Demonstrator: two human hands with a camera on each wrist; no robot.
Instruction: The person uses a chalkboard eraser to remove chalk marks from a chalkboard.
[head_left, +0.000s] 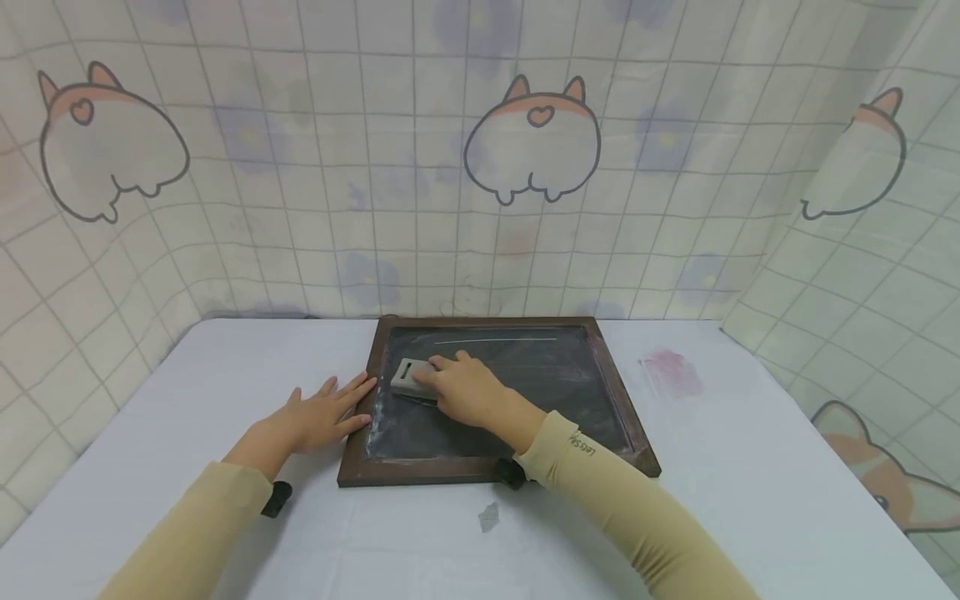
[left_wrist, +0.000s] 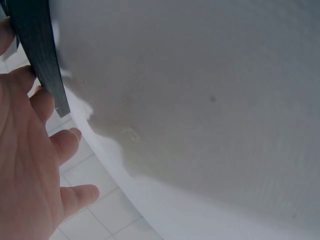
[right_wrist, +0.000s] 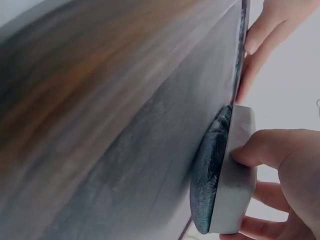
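A small blackboard in a brown wooden frame lies on the white table. My right hand grips a chalkboard eraser at the board's left part. In the right wrist view the eraser has a pale grey back and a dark fuzzy pad against the board, with thumb and fingers on its two sides. My left hand rests at the frame's left edge, fingers spread and fairly straight. The left wrist view shows the fingertips of this hand by the dark frame edge. A thin chalk line runs along the board's top.
The white table carries a pink smudge right of the board and a grey diamond-shaped patch in front of it. A gridded curtain with cartoon corgi prints hangs behind and at both sides.
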